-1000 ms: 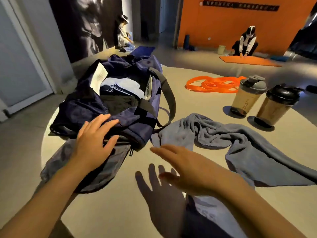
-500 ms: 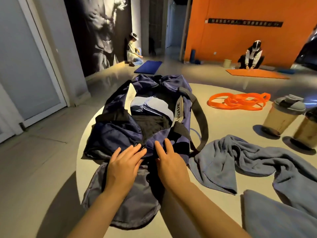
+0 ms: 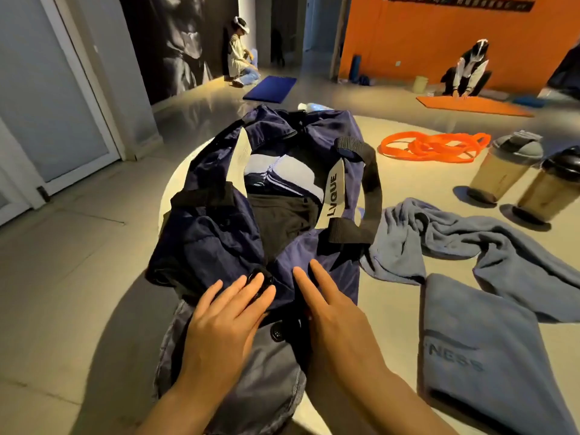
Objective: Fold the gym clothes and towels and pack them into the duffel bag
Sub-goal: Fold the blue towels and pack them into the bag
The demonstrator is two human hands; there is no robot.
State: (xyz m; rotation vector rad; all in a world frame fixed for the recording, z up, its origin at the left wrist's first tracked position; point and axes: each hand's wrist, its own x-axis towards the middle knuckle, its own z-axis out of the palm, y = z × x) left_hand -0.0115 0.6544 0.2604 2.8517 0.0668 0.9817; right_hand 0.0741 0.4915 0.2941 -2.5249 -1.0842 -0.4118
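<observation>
In the middle of the frame, my bag (image 3: pixel 314 252) lies open on the round pale floor patch (image 3: pixel 408 127). My left hand (image 3: pixel 224 321) and my right hand (image 3: pixel 332 315) lie flat on its near end, side by side. The fingers of both are spread out and almost straight. They press on the cloth but grip nothing. My left fingertips (image 3: pixel 257 279) touch a small black clip (image 3: pixel 262 274) by the end of the zip. Under my hands a gray garment (image 3: pixel 251 387) pokes out from below the bag.

Inside the bag I see something black (image 3: pixel 282 215) and something light blue (image 3: pixel 292 171) already packed.

I think the step now is to hold the mouth of the bag open and flat so the next thing slides in. To do it well, I should press the near end down, pull the two sides apart gently, and keep the strap (image 3: pixel 372 183) out of the hole.

The bag is long. Its long line runs from my hands up toward the top of the frame, and it leans a little to the right. The open mouth faces up.

At the lower right lies a folded towel (image 3: pixel 477 350), ready to go in. Above it a loose towel (image 3: pixel 455 233) is not folded yet. I should fold it first.
</observation>
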